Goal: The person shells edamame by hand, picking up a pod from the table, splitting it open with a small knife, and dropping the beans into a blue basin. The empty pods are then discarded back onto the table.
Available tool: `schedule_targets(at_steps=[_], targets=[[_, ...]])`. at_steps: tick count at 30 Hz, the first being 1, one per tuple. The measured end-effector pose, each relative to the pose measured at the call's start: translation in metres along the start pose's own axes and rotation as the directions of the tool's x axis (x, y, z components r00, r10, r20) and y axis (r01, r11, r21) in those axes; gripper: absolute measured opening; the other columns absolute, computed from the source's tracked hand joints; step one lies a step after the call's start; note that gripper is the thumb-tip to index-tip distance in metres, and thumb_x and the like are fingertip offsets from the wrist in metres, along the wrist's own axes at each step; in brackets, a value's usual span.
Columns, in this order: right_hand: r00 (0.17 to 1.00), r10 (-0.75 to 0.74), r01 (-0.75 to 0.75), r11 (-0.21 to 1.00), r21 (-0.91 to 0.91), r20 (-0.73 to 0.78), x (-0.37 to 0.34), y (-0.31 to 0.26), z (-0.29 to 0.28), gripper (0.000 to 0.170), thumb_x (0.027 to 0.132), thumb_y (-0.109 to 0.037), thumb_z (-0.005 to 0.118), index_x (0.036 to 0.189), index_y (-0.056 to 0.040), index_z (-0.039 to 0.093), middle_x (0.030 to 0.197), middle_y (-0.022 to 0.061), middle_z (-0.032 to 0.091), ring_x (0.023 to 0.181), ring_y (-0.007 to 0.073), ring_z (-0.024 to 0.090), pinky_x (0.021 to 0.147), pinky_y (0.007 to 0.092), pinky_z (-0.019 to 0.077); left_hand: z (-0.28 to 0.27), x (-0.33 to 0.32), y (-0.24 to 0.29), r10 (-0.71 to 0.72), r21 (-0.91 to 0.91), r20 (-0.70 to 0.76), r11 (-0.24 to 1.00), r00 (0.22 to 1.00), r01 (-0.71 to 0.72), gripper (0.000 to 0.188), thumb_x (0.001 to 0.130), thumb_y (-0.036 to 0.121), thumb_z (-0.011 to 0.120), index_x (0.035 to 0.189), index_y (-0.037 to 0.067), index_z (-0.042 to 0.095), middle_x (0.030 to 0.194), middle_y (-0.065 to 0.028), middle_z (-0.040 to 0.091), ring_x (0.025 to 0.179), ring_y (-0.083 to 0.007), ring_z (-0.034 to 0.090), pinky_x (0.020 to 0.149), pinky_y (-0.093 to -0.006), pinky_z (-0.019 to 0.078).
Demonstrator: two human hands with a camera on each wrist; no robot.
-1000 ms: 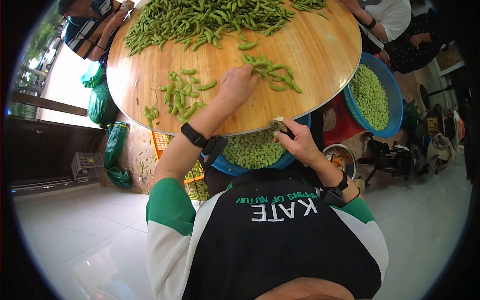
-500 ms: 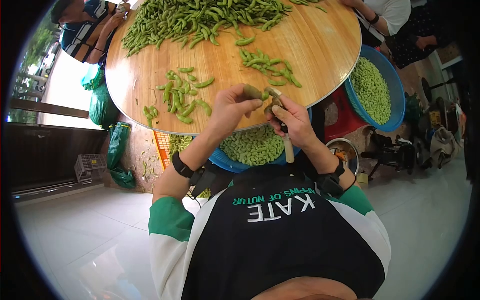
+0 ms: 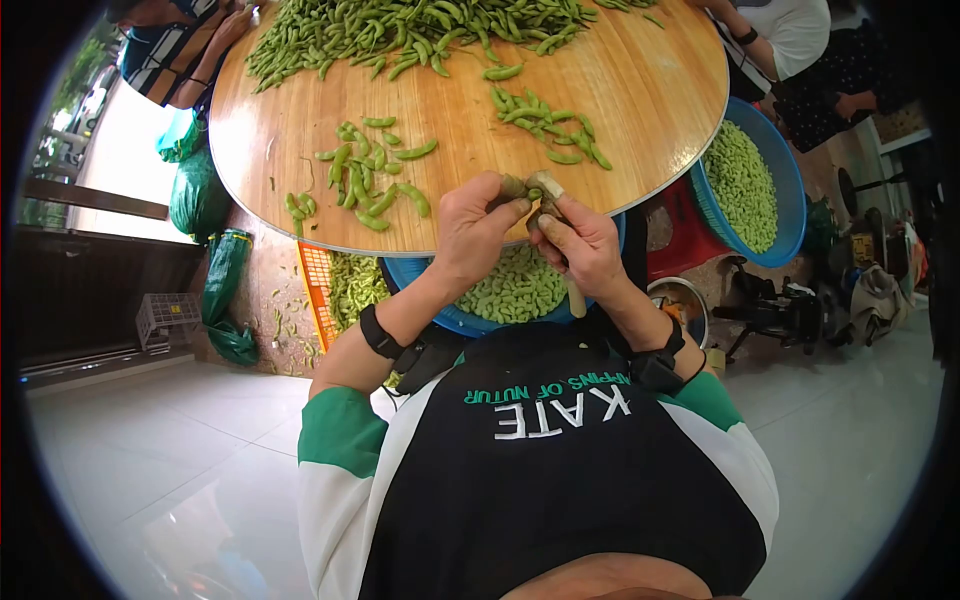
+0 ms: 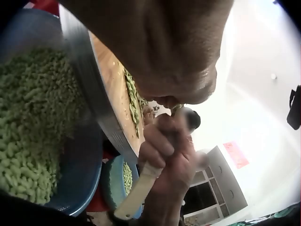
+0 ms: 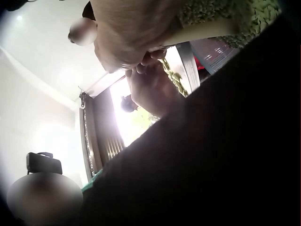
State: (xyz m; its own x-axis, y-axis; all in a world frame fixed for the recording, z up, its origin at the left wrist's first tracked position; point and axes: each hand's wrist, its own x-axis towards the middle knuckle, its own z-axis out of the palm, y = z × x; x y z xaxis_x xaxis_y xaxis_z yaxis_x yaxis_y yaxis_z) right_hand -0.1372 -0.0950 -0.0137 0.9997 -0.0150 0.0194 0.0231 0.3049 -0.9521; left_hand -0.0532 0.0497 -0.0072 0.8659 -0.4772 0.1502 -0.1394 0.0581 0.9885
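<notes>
Both hands meet above the near edge of the round wooden table. My left hand pinches a green edamame pod between thumb and forefinger, its tip at the right hand's fingers. My right hand grips a tool with a flat pale handle that sticks out below the palm; its working end is mostly hidden by the fingers. Below the hands, a blue basin holds many trimmed pods. Loose pods lie left of the hands, and a smaller group lies beyond them.
A large heap of pods covers the far side of the table. Another blue basin of pods stands at the right by a red stool. An orange basket sits at the lower left. Two people work across the table.
My left hand has come back from the small group of pods on the table to the right hand, bringing a pod. The right hand has risen slightly with its tool to meet it.
</notes>
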Motion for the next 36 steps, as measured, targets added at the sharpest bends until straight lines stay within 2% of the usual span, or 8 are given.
schedule_targets(at_steps=[11,14,17,21,25,27,32,36], targets=[[0.973,0.045,-0.093,0.974,0.207,0.227,-0.001,0.005,-0.025,0.038,0.092,0.000,0.049,0.130,0.0005,0.049,0.087,0.0032,0.062,0.060,0.0056,0.049,0.051,0.0190,0.0403,-0.019,0.011,-0.002,-0.369,-0.531,0.442,0.627,0.818,0.570,0.006,0.081,0.000,0.060,0.085,-0.001,0.063,0.070,-0.0042,0.058,0.055,-0.0095,0.051,0.046,-0.0215,0.0369],[0.912,-0.246,0.376,0.821,-0.429,0.328,-0.001,0.000,-0.026,0.045,0.088,0.005,0.052,0.132,0.0012,0.047,0.103,0.0058,0.063,0.083,0.0136,0.060,0.076,0.0266,0.0492,-0.017,0.009,-0.009,-0.389,-0.526,0.584,0.486,0.712,0.697,0.002,0.082,0.001,0.059,0.084,0.000,0.060,0.070,-0.0048,0.058,0.054,-0.0102,0.051,0.045,-0.0217,0.0372],[0.971,-0.191,0.233,0.893,-0.386,0.143,-0.006,0.008,-0.024,0.046,0.090,0.002,0.053,0.135,-0.0004,0.045,0.101,0.0056,0.063,0.081,0.0113,0.059,0.072,0.0244,0.0482,-0.006,0.010,-0.002,-0.473,-0.455,0.477,0.588,0.741,0.669,0.004,0.083,0.004,0.059,0.081,0.001,0.059,0.069,-0.0039,0.057,0.055,-0.0109,0.052,0.045,-0.0252,0.0392],[0.999,-0.041,0.038,0.986,-0.160,-0.020,-0.011,0.008,-0.020,0.042,0.092,-0.004,0.053,0.133,-0.0014,0.045,0.092,0.0048,0.062,0.070,0.0068,0.055,0.061,0.0202,0.0447,-0.008,0.005,0.002,-0.141,0.018,0.200,0.990,0.970,0.140,0.007,0.081,0.009,0.059,0.084,0.003,0.060,0.068,-0.0064,0.057,0.055,-0.0213,0.055,0.048,-0.0323,0.0436],[0.989,-0.041,0.026,0.994,-0.106,-0.145,-0.013,0.003,-0.039,0.030,0.095,-0.012,0.052,0.123,-0.0012,0.051,0.076,0.0006,0.057,0.054,0.0009,0.041,0.046,0.0163,0.0327,-0.063,0.009,0.034,0.236,0.924,0.216,0.264,0.947,-0.277,0.007,0.079,0.010,0.060,0.085,0.006,0.061,0.081,-0.0121,0.057,0.074,-0.0303,0.059,0.064,-0.0393,0.0476],[0.991,-0.018,0.004,0.995,-0.101,-0.136,-0.016,0.005,-0.044,0.030,0.096,-0.012,0.051,0.123,-0.0011,0.051,0.076,0.0007,0.058,0.055,0.0013,0.043,0.046,0.0163,0.0333,-0.072,0.019,0.037,0.218,0.968,0.227,0.058,0.949,-0.245,0.007,0.080,0.011,0.060,0.085,0.006,0.062,0.084,-0.0124,0.056,0.081,-0.0299,0.059,0.068,-0.0405,0.0474],[0.990,-0.011,0.000,0.997,-0.078,-0.142,0.000,0.005,-0.032,0.029,0.096,-0.012,0.051,0.123,-0.0010,0.051,0.076,0.0007,0.058,0.054,0.0014,0.043,0.046,0.0162,0.0335,-0.039,0.072,0.006,0.218,0.720,0.202,0.628,0.955,-0.296,0.008,0.081,0.007,0.058,0.085,0.001,0.061,0.089,-0.0177,0.056,0.086,-0.0359,0.056,0.076,-0.0419,0.0471],[0.985,0.029,-0.042,0.996,-0.076,-0.168,0.002,0.005,-0.031,0.029,0.096,-0.013,0.050,0.122,-0.0008,0.051,0.074,0.0006,0.057,0.054,0.0019,0.043,0.046,0.0165,0.0339,-0.010,0.111,-0.034,0.430,0.773,0.349,0.371,0.833,-0.515,0.011,0.080,0.005,0.056,0.089,0.000,0.060,0.093,-0.0197,0.055,0.089,-0.0373,0.055,0.077,-0.0432,0.0470]])
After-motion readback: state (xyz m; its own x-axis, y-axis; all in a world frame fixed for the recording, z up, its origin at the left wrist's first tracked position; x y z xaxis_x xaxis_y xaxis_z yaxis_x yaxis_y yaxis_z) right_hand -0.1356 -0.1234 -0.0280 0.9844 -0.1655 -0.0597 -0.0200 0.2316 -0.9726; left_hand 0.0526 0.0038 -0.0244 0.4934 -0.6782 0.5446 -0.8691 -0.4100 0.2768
